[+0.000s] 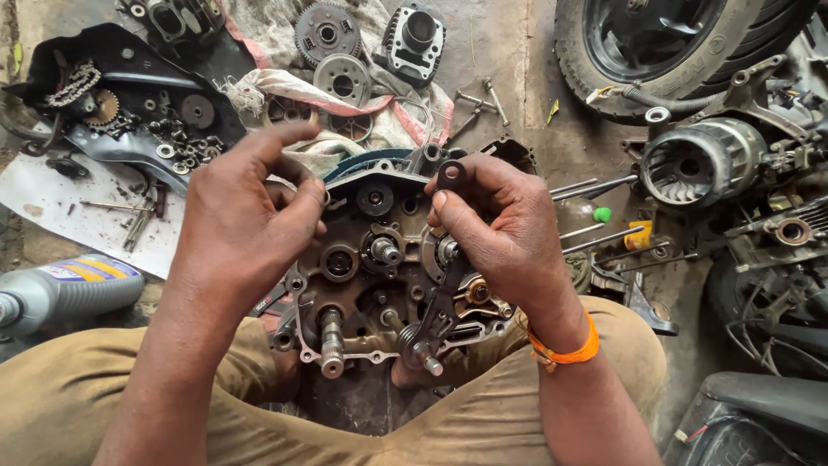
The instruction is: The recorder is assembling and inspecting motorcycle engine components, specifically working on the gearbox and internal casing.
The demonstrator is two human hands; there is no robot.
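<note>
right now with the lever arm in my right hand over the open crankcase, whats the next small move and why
Probably ease the lever arm down flat. The right hand pinches its top end, its lower end lies by a short shaft on the crankcase, and the left hand hovers free.

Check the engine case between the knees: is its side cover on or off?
Off. The engine case lies open, its shafts and gears exposed.

Grimy concrete floor [509, 52] carries: dirty white cloth [362, 108] with round steel gears, black plastic cover [129, 78] holding bolts, white paper sheet [78, 216], grey oil bottle [60, 289], black rubber tyre [664, 52].
</note>
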